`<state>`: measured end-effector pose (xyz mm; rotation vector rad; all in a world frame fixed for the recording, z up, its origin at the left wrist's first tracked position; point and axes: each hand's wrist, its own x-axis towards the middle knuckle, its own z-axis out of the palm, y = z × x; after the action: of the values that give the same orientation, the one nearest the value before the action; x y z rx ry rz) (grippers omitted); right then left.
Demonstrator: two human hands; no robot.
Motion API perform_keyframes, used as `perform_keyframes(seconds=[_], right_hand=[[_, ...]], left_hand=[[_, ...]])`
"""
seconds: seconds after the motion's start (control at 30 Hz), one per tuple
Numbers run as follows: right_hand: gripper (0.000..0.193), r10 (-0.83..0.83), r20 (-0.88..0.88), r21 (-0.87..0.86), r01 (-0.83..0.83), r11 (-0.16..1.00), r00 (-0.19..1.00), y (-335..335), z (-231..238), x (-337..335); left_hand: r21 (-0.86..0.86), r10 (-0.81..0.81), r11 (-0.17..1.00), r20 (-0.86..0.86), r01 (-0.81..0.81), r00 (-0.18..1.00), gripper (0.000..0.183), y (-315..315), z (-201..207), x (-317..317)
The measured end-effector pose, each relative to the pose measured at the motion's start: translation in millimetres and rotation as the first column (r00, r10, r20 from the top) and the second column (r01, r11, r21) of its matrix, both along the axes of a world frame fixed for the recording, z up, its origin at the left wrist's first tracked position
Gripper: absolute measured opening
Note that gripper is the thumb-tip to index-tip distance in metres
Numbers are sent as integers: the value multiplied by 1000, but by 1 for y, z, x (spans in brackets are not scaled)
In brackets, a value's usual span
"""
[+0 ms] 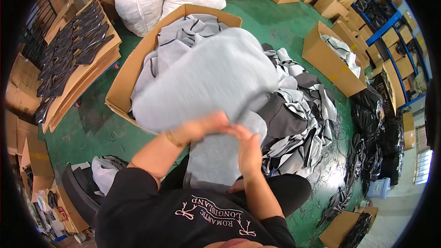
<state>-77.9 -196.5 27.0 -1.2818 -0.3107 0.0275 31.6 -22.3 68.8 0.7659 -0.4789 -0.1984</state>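
Observation:
A large light grey fabric piece (202, 78) with rounded ends is spread in the air in front of me, smeared by motion. Its near edge meets my hands, which almost touch each other. My left hand (209, 125) is blurred at that edge, and its fingers cannot be made out. Closed at the same edge, beside a dark strip, is my right hand (248, 151). More grey fabric (213, 160) lies over my lap below the hands. Behind the raised piece stands a big open cardboard box (131, 76) with grey fabric pieces (190, 30) in it.
Right of my lap is a heap of grey and black-edged fabric pieces (303, 119) on the green floor (252, 16). Black thread scraps lie around it. A smaller box (324, 59) with fabric stands farther right. Cardboard sheets (85, 80) bearing black parts are at left; white sacks (138, 7) are behind.

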Motion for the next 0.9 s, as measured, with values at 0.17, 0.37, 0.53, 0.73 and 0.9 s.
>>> perform_keyframes(seconds=[0.17, 0.37, 0.53, 0.73, 0.9], right_hand=[[43, -371, -312, 408, 476, 780, 875, -1, 13, -31], [39, -218, -343, 342, 338, 877, 914, -63, 22, -64], [37, -111, -371, 292, 230, 929, 922, -111, 49, -22], [41, -143, -441, 150, 230, 962, 886, -94, 51, -36], [36, 77, -393, 384, 88, 919, 916, -112, 26, -52]], left_hand=[[250, -76, 966, 12, 70, 997, 42, -8, 10, -45], [518, -147, 842, -40, 147, 988, 53, -14, 5, -83], [671, -206, 711, -88, 210, 975, 60, -24, 1, -95], [-538, -914, 401, -188, 741, 359, 66, -38, 22, -110], [-46, -647, 735, -348, 676, 679, 42, -22, 18, -118]])
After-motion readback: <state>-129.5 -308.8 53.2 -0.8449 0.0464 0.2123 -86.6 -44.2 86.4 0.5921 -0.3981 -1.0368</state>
